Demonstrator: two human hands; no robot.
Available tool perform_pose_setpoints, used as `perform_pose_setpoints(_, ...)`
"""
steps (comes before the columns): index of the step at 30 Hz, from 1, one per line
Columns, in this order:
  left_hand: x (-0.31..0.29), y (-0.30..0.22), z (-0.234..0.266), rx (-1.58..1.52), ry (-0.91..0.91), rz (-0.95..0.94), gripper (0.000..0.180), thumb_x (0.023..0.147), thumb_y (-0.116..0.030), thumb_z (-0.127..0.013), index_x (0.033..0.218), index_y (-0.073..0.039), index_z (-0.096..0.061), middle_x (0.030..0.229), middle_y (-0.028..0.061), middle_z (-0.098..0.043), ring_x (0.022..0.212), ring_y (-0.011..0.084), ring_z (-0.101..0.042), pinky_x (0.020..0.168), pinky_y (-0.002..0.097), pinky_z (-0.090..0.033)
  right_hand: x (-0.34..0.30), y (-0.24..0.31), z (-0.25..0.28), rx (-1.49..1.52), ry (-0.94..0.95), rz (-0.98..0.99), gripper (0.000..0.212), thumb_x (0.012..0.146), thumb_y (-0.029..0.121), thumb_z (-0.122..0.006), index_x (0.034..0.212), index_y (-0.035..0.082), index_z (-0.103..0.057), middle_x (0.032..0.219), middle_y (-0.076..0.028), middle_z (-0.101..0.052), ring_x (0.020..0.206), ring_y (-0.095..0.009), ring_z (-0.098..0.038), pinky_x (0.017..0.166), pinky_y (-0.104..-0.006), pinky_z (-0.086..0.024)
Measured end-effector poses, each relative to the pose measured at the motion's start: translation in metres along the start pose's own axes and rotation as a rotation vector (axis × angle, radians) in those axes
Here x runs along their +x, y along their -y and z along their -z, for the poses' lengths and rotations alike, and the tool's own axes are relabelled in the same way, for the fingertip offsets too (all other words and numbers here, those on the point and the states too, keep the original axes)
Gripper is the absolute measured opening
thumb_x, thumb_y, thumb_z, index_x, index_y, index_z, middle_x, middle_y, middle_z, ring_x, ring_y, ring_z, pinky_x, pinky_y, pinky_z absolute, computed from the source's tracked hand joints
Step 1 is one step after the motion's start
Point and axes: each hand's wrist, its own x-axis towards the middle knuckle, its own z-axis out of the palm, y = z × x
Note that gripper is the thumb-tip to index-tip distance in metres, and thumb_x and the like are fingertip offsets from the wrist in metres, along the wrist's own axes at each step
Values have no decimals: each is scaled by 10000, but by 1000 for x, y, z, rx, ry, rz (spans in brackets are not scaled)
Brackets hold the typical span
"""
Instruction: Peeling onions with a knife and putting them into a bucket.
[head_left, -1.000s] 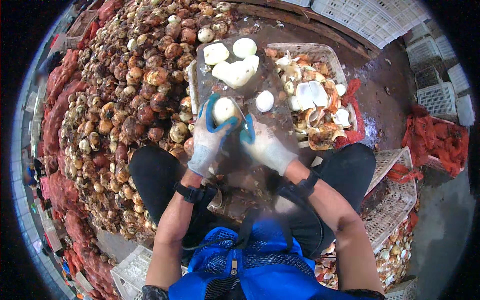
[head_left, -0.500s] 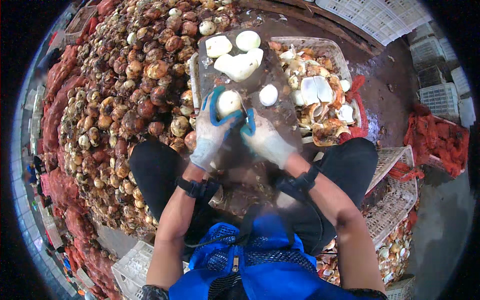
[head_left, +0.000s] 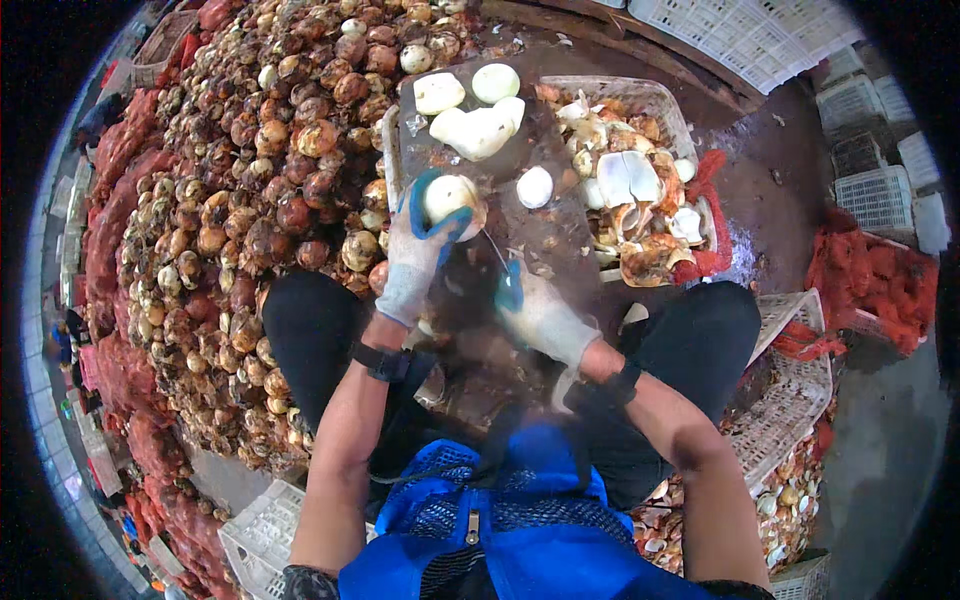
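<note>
White-and-blue gloves (head_left: 402,285) cover both hands in the head view. Just left of centre, the left hand (head_left: 418,248) is curled round a pale onion (head_left: 452,200), thumb and fingers bent along its left and lower sides. That grip seems to steady it while leaving its right face bare towards the knife (head_left: 496,250). Whether the onion rests on the dark board (head_left: 560,240) or is lifted off it, I cannot tell.

Near the middle of the frame, the right hand (head_left: 540,312) is closed round the knife, whose handle is hidden in the glove; the thin blade slants up and left, its tip just beside the onion. Held this way, the edge probably points away from the wrist, though that is too fine to be sure.

Peeled onions (head_left: 480,130) sit together along the board's upper end, perhaps to keep them out of the hands' way; a smaller white one (head_left: 535,187) lies apart, right of the held onion. Right of the board, a basket (head_left: 672,105) is filled with skins (head_left: 655,265), close to the knife side. Unpeeled onions form a heap (head_left: 250,200) across the upper left, within reach of the left hand.
</note>
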Motion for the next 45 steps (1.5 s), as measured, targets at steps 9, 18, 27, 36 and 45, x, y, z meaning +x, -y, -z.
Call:
perform_pose_setpoints(9, -1, -2, 0, -153, 6, 38, 596, 751, -138, -747, 1274, -64, -472, 1158, 72, -573, 1049, 163, -562, 894, 308, -482, -8, 2, 8, 4, -220, 167, 235, 836, 153, -534, 998, -9, -478, 827, -222, -581, 804, -406, -570, 712, -470, -462)
perform_pose_setpoints(18, -3, 2, -4, -213, -7, 52, 593, 758, -147, -742, 1273, -60, -462, 1172, 72, -565, 1059, 166, -558, 907, 307, -474, 32, 3, 2, 70, -145, 96, 308, 829, 231, -564, 1035, 16, -485, 889, -236, -591, 874, -415, -572, 727, -478, -466)
perform_pose_setpoints(27, 1, 4, 0, -215, 10, 79, 552, 782, -124, -709, 1277, -79, -467, 1133, 59, -577, 976, 145, -582, 773, 259, -510, 44, -34, -8, -224, -26, 170, 339, 838, 266, -546, 1029, -6, -476, 953, -250, -587, 932, -422, -551, 808, -468, -447)
perform_pose_setpoints(36, 6, -7, 3, -751, 109, 260, 398, 913, -279, -535, 1248, -70, -479, 1005, 83, -634, 745, 193, -644, 540, 295, -525, 7, 1, 21, 614, -60, -75, 166, 851, 132, -585, 990, 54, -539, 763, -28, -564, 697, -136, -567, 567, -316, -468)
perform_pose_setpoints(45, -4, -25, -21, -1336, 276, 473, 545, 929, -429, -476, 1360, -112, -370, 1235, 109, -548, 964, 237, -618, 690, 350, -552, 29, 19, 53, 880, -211, -91, 257, 884, 194, -619, 1094, 55, -562, 789, 5, -568, 564, -72, -517, 443, -235, -422)
